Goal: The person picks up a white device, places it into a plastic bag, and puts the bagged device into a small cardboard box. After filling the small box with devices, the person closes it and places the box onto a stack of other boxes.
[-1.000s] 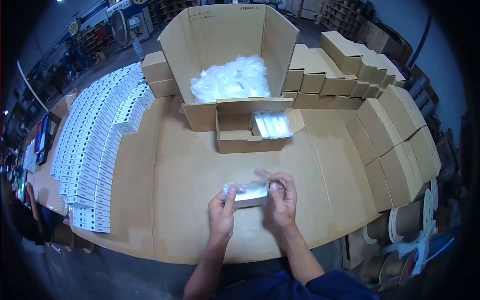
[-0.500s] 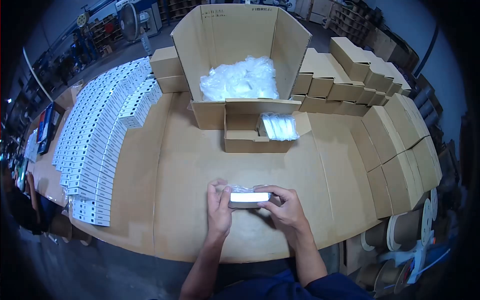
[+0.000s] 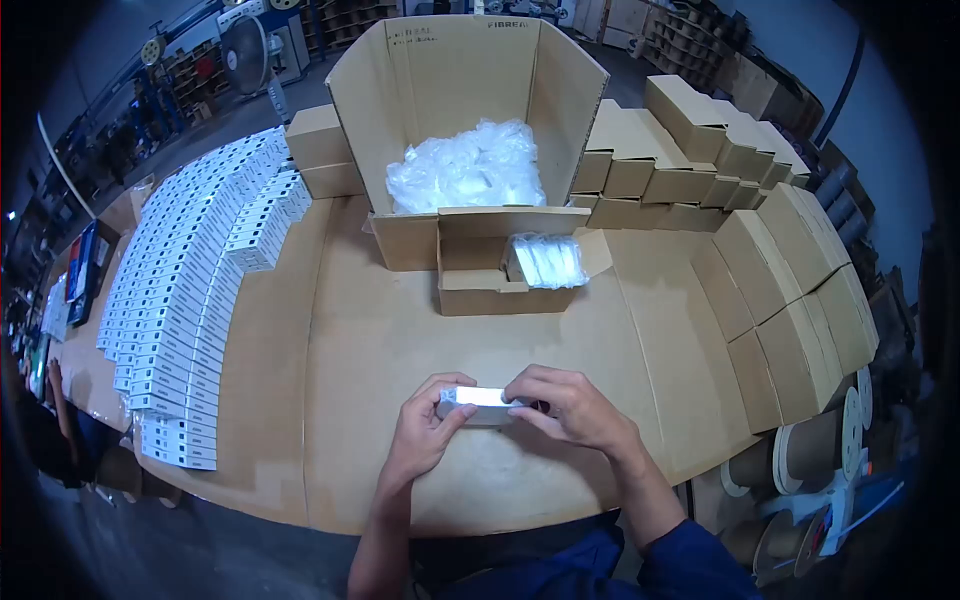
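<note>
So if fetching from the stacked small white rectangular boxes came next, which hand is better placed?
Left hand, probably: the stacked boxes are nearer it than the right hand, though both hold a small whitish rectangular block.

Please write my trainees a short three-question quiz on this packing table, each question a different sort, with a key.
1. True or false: the left hand and the right hand both touch the small pack.
2. Where do the stacked white boxes stand, from the person's viewpoint?
A) to the right of both hands
B) to the left of both hands
C) between the hands
3. Fill the gap: from the same viewpoint, the wrapped packs lie at the ____ end of the small open carton.

Key: 1. True. 2. B. 3. right.
</note>
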Demonstrator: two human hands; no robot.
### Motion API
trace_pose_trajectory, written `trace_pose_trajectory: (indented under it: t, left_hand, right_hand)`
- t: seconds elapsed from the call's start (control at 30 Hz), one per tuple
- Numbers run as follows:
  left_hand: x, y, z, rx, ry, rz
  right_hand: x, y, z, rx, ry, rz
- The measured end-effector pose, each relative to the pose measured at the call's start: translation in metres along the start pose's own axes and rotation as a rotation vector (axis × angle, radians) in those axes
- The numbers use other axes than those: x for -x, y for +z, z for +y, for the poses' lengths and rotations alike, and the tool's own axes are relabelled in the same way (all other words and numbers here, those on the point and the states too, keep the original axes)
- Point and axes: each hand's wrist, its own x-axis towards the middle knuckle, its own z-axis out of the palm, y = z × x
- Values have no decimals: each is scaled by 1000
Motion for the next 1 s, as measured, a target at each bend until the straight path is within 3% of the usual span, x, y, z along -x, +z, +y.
trace_pose_trajectory:
  t: [0.07, 0.17, 0.3, 0.33, 0.43, 0.57, 0.83, 1.0]
  left_hand:
    - [-7, -6, 1, -54, 45, -28]
    - [-23, -10, 0, 272, 69, 106]
    - [-52, -34, 28, -647, 115, 128]
    - [-63, -41, 20, -788, 312, 131]
    - [-82, -52, 19, -1085, 353, 39]
    - [-95, -60, 8, -1246, 457, 11]
    - [-99, -63, -3, -1322, 470, -14]
    - [-99, -66, -3, -1337, 489, -19]
  right_hand:
    - [-7, -3, 3, 28, -85, 17]
    - [-23, -14, 6, 64, -71, 150]
    - [-60, -16, 21, 66, -49, 534]
    - [-70, -14, 28, 122, -82, 578]
    - [-91, -1, 56, 409, -202, 619]
    - [-95, 23, 82, 490, -133, 593]
    - [-94, 26, 66, 806, -30, 598]
    - [-98, 32, 72, 761, 98, 640]
